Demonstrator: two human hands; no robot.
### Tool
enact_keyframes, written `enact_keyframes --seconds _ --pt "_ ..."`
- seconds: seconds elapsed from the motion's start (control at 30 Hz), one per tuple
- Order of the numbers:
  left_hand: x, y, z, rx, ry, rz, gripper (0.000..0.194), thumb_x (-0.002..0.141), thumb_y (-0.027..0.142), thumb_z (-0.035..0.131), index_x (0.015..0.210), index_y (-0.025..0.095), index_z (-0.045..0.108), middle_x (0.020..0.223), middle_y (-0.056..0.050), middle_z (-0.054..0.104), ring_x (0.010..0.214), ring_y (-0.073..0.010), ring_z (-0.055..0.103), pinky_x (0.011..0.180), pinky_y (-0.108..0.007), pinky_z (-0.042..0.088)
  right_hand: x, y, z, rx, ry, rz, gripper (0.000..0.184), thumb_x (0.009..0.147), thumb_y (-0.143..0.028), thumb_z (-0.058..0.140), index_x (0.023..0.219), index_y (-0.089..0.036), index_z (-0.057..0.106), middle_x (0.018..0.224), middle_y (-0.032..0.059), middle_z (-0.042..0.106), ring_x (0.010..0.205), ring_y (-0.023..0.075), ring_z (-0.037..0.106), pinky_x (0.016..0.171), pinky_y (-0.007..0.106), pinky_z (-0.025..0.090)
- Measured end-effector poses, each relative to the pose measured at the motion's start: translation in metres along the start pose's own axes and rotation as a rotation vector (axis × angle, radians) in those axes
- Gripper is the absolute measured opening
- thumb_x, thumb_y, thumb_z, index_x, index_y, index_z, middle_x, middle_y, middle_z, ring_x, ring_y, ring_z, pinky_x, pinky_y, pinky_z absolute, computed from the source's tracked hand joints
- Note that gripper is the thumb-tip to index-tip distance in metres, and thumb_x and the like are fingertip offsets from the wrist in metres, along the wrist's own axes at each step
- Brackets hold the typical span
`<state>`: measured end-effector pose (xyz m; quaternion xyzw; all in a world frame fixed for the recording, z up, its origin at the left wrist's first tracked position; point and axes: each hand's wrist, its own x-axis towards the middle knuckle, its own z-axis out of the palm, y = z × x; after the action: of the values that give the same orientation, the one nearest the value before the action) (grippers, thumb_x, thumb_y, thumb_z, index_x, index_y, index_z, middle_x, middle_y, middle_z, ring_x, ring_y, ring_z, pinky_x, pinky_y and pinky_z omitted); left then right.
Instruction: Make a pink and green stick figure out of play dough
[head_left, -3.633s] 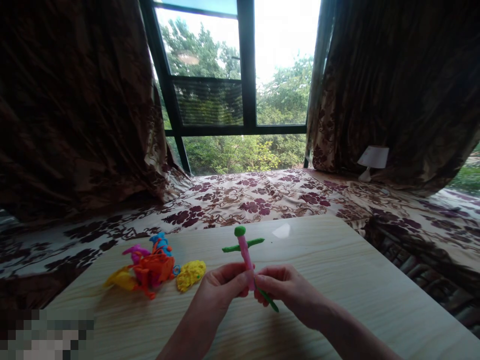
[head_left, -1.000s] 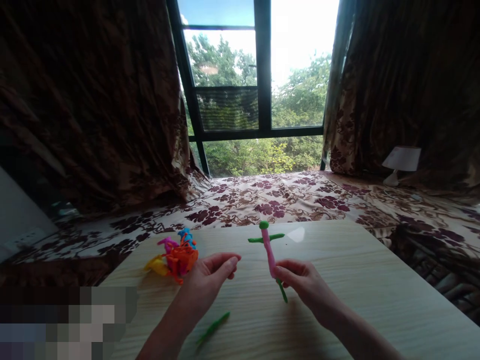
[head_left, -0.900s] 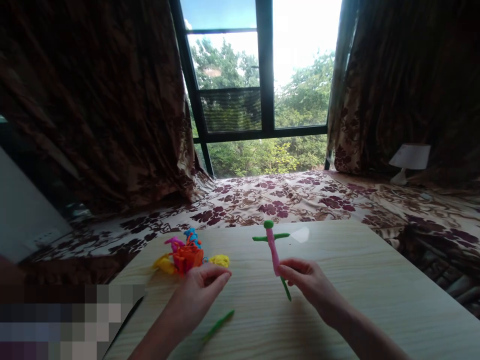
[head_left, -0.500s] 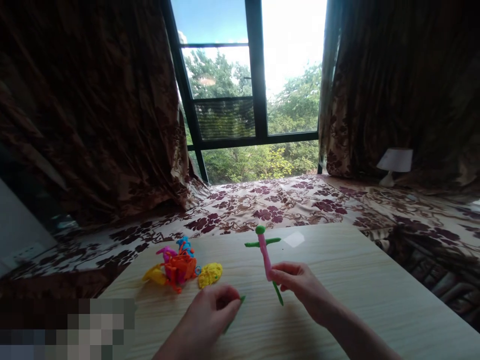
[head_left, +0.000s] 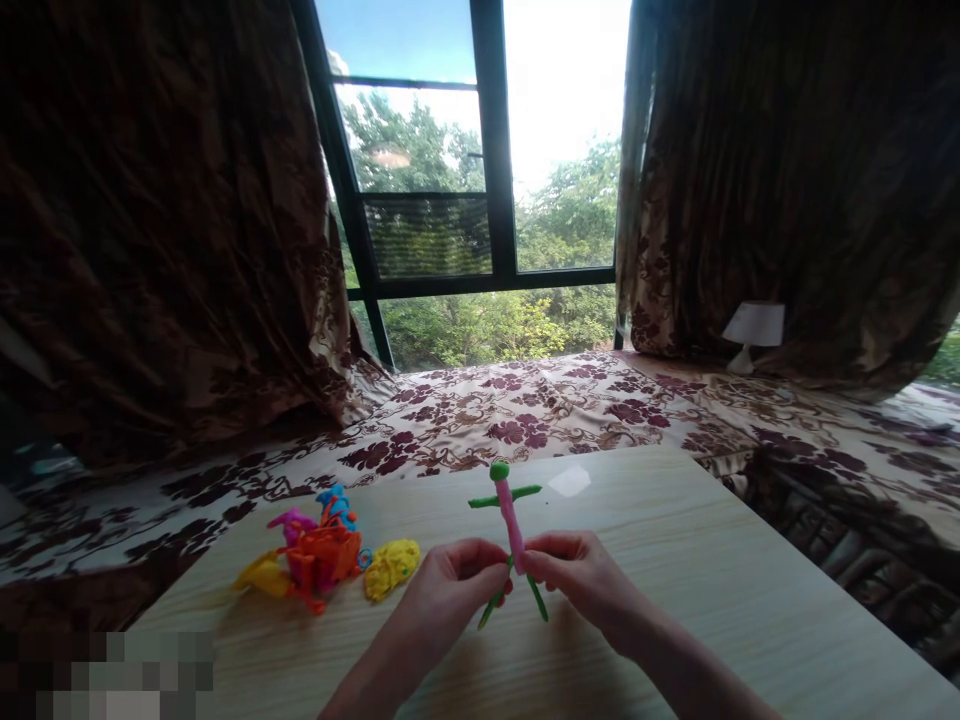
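A small clay stick figure (head_left: 508, 508) stands above the wooden table (head_left: 712, 600): pink body, green ball head, a green crossbar as arms. Two thin green strips hang from its lower end like legs. My right hand (head_left: 577, 578) pinches the bottom of the pink body. My left hand (head_left: 450, 595) pinches the left green strip (head_left: 491, 605) right against the base of the figure. Both hands meet at the figure's lower end, fingers closed.
A heap of coloured clay pieces (head_left: 315, 550), orange, pink, blue and yellow, lies on the table to the left, with a yellow lump (head_left: 390, 567) beside it. Behind the table is a flowered cushion, a window with brown curtains, and a small white lamp (head_left: 752, 328) at right.
My left hand picked a green strip up off the table and brought it to the base of the figure, which my right hand kept holding. The figure now has two green legs.
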<state>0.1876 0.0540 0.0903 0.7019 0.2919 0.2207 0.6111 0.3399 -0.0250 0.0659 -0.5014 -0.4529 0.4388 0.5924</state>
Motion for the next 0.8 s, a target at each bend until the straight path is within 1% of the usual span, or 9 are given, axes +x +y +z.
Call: enact_keyframes --seconds 0.13,0.2,0.37,0.53,0.6,0.67,0.8 --pt "-0.003 0.000 0.000 0.000 -0.005 -0.033 0.022 0.072 0.028 0.056 0.084 0.013 0.066 0.063 -0.002 0.063 0.061 -0.0127 0.052 0.058 -0.024 0.039 0.000 0.001 0.003 0.022 -0.002 -0.004 0.021 0.072 -0.032 0.063 0.082 -0.016 0.072 0.070 0.0013 0.065 0.062 0.0108 0.048 0.057 0.021 0.034" --pt "-0.004 0.000 0.000 0.017 -0.002 -0.040 0.021 0.073 0.028 0.056 0.082 0.012 0.067 0.062 -0.002 0.062 0.060 -0.0123 0.051 0.058 -0.024 0.039 0.000 0.002 0.003 0.015 -0.009 -0.003 0.020 0.072 -0.031 0.064 0.082 -0.015 0.072 0.069 0.0013 0.064 0.061 0.0103 0.047 0.056 0.021 0.034" --pt "-0.004 -0.003 0.001 0.020 0.009 0.001 0.024 0.075 0.033 0.054 0.072 0.012 0.065 0.061 -0.002 0.060 0.060 -0.0125 0.051 0.060 -0.024 0.040 -0.001 0.003 0.004 -0.016 -0.012 -0.005 0.021 0.074 -0.032 0.062 0.083 -0.015 0.071 0.067 0.0015 0.063 0.060 0.0099 0.045 0.055 0.021 0.033" --pt "-0.003 -0.006 -0.001 0.021 0.014 -0.012 0.026 0.075 0.035 0.052 0.074 0.011 0.063 0.063 -0.003 0.060 0.061 -0.0132 0.052 0.060 -0.025 0.041 -0.001 0.004 0.006 -0.008 -0.010 0.002 0.022 0.075 -0.033 0.061 0.083 -0.015 0.071 0.068 0.0024 0.063 0.060 0.0106 0.045 0.055 0.022 0.034" --pt "-0.004 -0.008 -0.003 0.077 0.011 -0.008 0.027 0.075 0.037 0.051 0.073 0.012 0.063 0.064 -0.002 0.060 0.062 -0.0136 0.052 0.060 -0.025 0.040 -0.001 0.005 0.005 -0.013 0.006 0.005 0.022 0.075 -0.033 0.061 0.083 -0.015 0.071 0.067 0.0021 0.063 0.060 0.0105 0.046 0.055 0.022 0.035" --pt "-0.004 -0.011 -0.002 0.179 0.022 0.005 0.027 0.074 0.039 0.053 0.072 0.014 0.062 0.064 -0.001 0.060 0.062 -0.0135 0.052 0.058 -0.023 0.039 0.000 0.006 0.004 -0.021 0.024 0.006 0.022 0.074 -0.033 0.062 0.081 -0.014 0.071 0.066 0.0014 0.062 0.059 0.0101 0.046 0.055 0.022 0.035" --pt "-0.004 -0.028 0.010 0.511 0.151 0.056 0.021 0.069 0.038 0.057 0.072 0.018 0.061 0.066 0.000 0.058 0.061 -0.0140 0.051 0.055 -0.023 0.035 0.000 0.007 0.002 0.003 0.024 0.000 0.021 0.073 -0.032 0.063 0.080 -0.014 0.070 0.065 0.0009 0.061 0.058 0.0098 0.047 0.054 0.021 0.035"
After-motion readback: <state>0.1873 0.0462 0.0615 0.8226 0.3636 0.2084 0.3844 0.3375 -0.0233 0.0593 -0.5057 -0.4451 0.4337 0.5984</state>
